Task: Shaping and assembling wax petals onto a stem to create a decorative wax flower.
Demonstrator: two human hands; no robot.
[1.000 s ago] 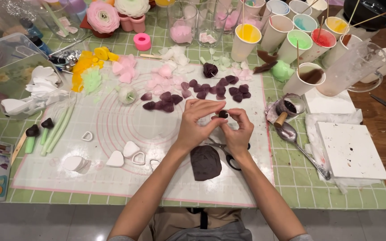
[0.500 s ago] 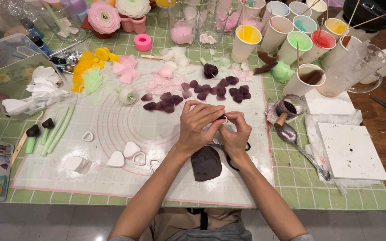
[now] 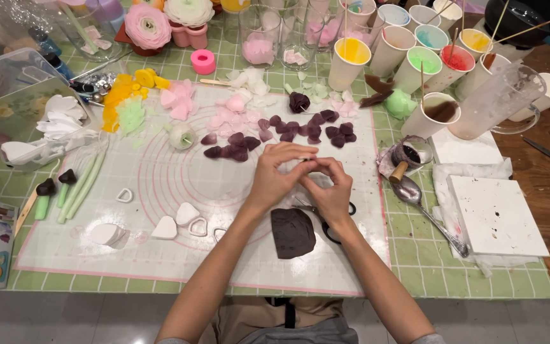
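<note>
While both hands meet over the middle of the white mat (image 3: 160, 255), the left hand (image 3: 278, 175) and right hand (image 3: 332, 191) pinch a small pale piece (image 3: 305, 159) between their fingertips; it is mostly hidden, so its shape cannot be told. Just below the hands lies a flat, dark brown-purple slab (image 3: 293, 232) with ragged edges, beside black scissors (image 3: 335, 232). Dark purple petals (image 3: 313, 127) lie scattered above the hands, well apart from the slab.
</note>
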